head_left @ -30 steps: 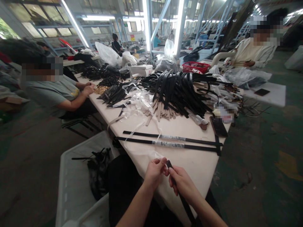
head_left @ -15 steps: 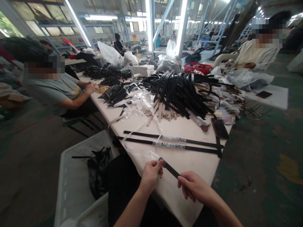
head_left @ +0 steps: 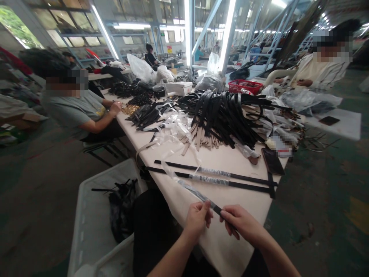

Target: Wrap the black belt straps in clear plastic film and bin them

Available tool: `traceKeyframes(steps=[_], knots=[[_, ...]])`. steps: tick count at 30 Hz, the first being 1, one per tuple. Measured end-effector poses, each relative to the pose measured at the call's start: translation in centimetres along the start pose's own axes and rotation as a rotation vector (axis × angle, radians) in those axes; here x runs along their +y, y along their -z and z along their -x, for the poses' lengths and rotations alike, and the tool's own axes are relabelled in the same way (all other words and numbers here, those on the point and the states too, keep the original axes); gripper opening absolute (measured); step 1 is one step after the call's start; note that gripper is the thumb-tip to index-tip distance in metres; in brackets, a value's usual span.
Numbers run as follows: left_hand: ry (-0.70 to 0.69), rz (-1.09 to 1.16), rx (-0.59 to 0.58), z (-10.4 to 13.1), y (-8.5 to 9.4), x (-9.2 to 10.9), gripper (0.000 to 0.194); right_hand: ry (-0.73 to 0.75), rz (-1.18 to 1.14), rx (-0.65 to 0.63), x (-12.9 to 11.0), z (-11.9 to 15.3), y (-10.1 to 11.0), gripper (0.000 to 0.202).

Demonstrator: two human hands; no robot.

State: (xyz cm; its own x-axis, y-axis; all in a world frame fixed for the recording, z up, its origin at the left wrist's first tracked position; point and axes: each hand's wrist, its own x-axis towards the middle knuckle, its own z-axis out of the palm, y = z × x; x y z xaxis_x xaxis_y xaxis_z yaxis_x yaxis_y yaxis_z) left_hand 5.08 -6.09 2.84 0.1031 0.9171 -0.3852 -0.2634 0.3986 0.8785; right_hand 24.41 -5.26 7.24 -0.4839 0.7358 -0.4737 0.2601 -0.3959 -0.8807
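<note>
My left hand (head_left: 197,222) pinches a dark strap (head_left: 216,209) between thumb and fingers. My right hand (head_left: 239,222) grips the same strap a short way to the right, its end hidden under the palm. Clear plastic film (head_left: 188,188) stretches up and left from my left fingers; whether it is wound round the strap there is hard to tell. Just beyond lie two long black straps, a farther one (head_left: 178,165) and a nearer one (head_left: 170,172), each with clear film about its middle. A shorter black strip (head_left: 271,184) crosses their right ends.
A heap of black straps (head_left: 219,115) covers the table's middle, beside loose white film (head_left: 177,129). A phone (head_left: 272,161) lies at the right edge. Left of my legs stands a white bin (head_left: 83,207) holding black pieces. One person sits at the left, another at the right.
My left hand has moved right along the strap, closer to my right hand. A longer filmy stretch now shows beyond my left fingers. The view has shifted slightly.
</note>
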Motion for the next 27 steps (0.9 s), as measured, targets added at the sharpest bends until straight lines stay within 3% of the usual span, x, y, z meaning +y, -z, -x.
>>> traceKeyframes(steps=[2, 7, 12, 18, 21, 23, 27], knots=[[0.01, 0.007, -0.042, -0.1, -0.5, -0.3, 0.061, 0.036, -0.01, 0.0, -0.3, -0.1, 0.0, 0.046], [-0.036, 0.062, 0.123, -0.5, 0.1, 0.6, 0.06, -0.042, 0.075, -0.096, 0.1, 1.1, 1.5, 0.048], [-0.001, -0.011, -0.053, -0.4, -0.7, 0.0, 0.061, 0.028, 0.107, 0.009, -0.3, 0.7, 1.2, 0.047], [-0.043, 0.015, 0.104, -0.5, -0.6, 0.1, 0.06, -0.025, 0.163, -0.066, 0.2, 1.1, 2.9, 0.043], [0.015, -0.018, -0.022, -0.3, -1.5, -0.4, 0.063, 0.029, 0.166, 0.014, 0.2, 0.3, 2.6, 0.043], [0.018, -0.011, -0.058, -0.3, -2.1, -0.7, 0.063, 0.055, 0.11, -0.007, 0.0, 0.0, 2.4, 0.044], [-0.029, 0.004, 0.115, -0.8, -1.8, -0.3, 0.063, -0.052, 0.061, -0.128, 0.3, 0.5, 3.3, 0.043]])
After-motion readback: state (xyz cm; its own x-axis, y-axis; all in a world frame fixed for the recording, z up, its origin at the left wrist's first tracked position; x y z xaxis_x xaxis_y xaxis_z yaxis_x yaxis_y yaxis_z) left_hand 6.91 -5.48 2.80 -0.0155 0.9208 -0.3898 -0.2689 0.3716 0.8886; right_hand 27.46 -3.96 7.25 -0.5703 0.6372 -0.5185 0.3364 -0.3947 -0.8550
